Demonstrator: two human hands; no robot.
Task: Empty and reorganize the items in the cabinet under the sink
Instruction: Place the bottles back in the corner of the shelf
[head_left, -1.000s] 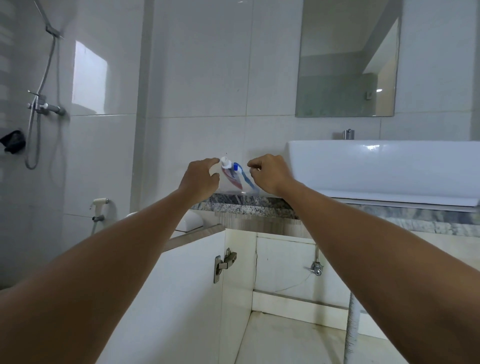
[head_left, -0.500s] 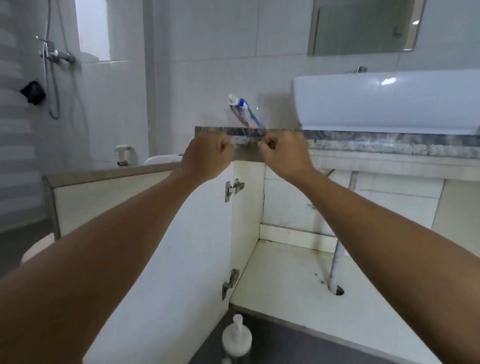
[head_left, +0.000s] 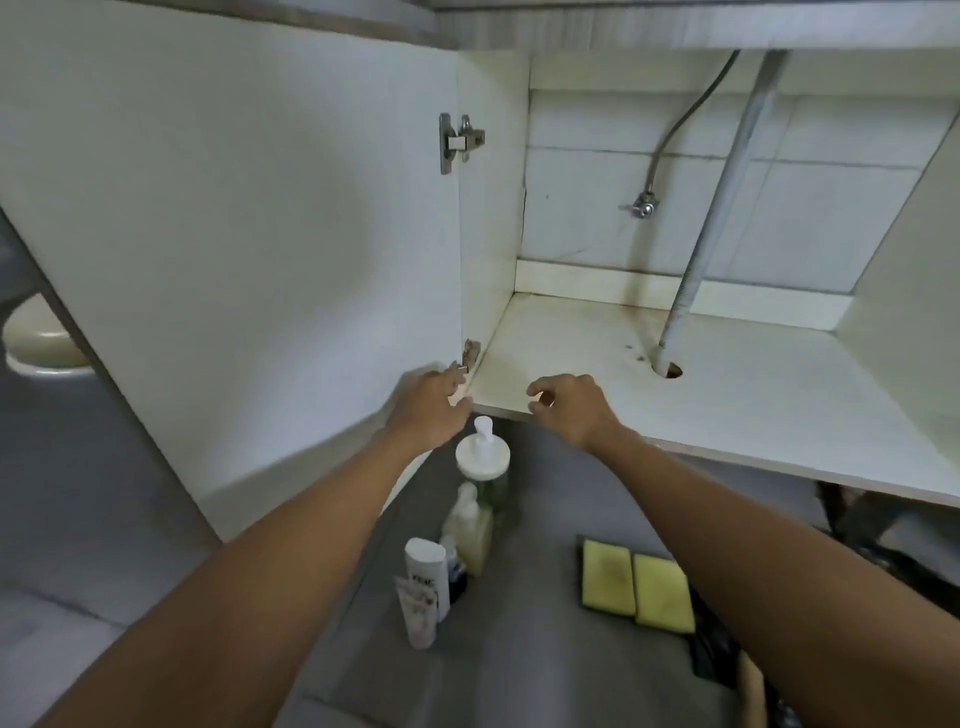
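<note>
Head view: my left hand and my right hand hover side by side at the front edge of the white, stained cabinet floor, both empty, fingers loosely curled and grasping nothing. The white cabinet door stands open at left on its 2 metal hinges; inside, only the grey corrugated drain pipe and the braided metal hose with its valve show, so I judge the emptying done. The items wait on the grey floor below my hands: 1 clear pump bottle with a white lid, 1 pale yellow-green bottle touching it, 1 white tube, 1 small pink-printed tube, and, well apart to the right, 2 yellow sponges lying edge to edge. To restock well, I would lift the tall pump bottle first by its body, not its nozzle, set it upright toward the back left, clear of the pipe hole, and keep the sponges off the stained patch.
</note>
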